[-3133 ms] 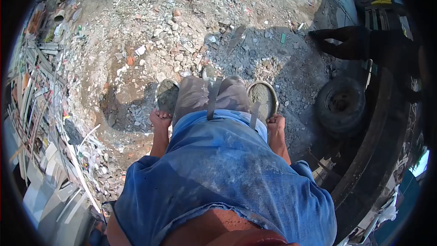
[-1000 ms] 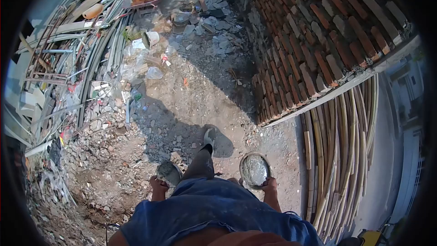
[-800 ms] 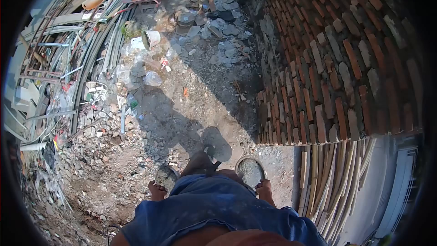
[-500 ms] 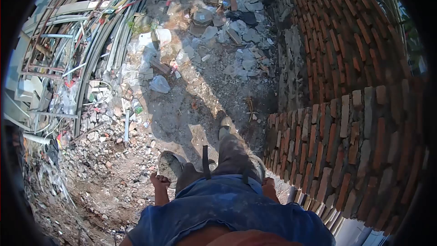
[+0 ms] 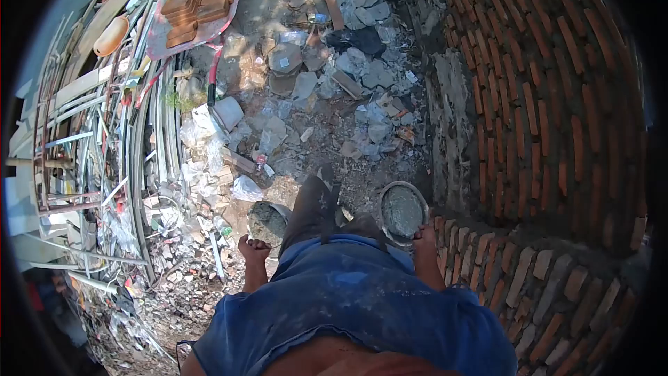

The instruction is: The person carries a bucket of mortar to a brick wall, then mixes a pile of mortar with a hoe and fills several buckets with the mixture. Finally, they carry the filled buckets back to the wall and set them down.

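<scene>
My left hand is closed at the near rim of a bucket of wet grey mortar, which hangs tilted beside my left leg. My right hand has its fingers curled at the edge of a second, round bucket, also filled with grey mortar. This one is out to the right of my legs, near the brick wall. The bucket handles are mostly hidden by my fingers.
A wheelbarrow loaded with bricks stands ahead on the left. Pipes and boards line the left side. Broken slabs, plastic bags and a white container litter the ground ahead. A tall brick wall runs along the right.
I have moved forward, and the wheelbarrow and rubble are nearer. The right bucket has swung into full view from behind my leg. My legs have changed places in the stride.
</scene>
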{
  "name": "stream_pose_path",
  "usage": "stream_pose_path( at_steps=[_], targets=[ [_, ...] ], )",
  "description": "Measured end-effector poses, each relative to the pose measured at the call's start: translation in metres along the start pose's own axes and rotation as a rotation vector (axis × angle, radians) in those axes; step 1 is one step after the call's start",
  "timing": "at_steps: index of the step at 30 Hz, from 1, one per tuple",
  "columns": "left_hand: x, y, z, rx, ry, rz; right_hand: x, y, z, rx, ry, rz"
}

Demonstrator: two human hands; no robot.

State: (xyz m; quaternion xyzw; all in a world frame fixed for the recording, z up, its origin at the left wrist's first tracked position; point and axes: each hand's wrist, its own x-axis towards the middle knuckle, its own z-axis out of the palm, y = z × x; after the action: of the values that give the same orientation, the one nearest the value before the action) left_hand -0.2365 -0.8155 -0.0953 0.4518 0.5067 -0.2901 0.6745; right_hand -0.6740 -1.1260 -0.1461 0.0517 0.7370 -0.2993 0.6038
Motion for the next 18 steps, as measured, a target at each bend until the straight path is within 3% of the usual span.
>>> stream_pose_path(
  at_steps=[3, 7, 9, 13, 18],
  targets=[
    [0.029, 0.014, 0.092, -0.018, -0.039, -0.033, 0.006, -0.027, 0.090, 0.014, 0.056, -0.127],
    [0.082, 0.041, 0.205, 0.040, -0.123, -0.077, 0.012, -0.088, 0.207, -0.043, -0.063, -0.071],
    [0.065, 0.046, 0.280, 0.048, -0.035, -0.034, 0.007, -0.116, 0.243, -0.066, 0.053, -0.026],
    [0.098, 0.067, 0.366, 0.091, -0.133, -0.018, -0.008, -0.160, 0.340, 0.006, -0.014, 0.024],
    [0.084, 0.093, 0.496, 0.068, -0.139, -0.059, -0.021, -0.202, 0.446, -0.218, 0.067, -0.007]
  ],
)
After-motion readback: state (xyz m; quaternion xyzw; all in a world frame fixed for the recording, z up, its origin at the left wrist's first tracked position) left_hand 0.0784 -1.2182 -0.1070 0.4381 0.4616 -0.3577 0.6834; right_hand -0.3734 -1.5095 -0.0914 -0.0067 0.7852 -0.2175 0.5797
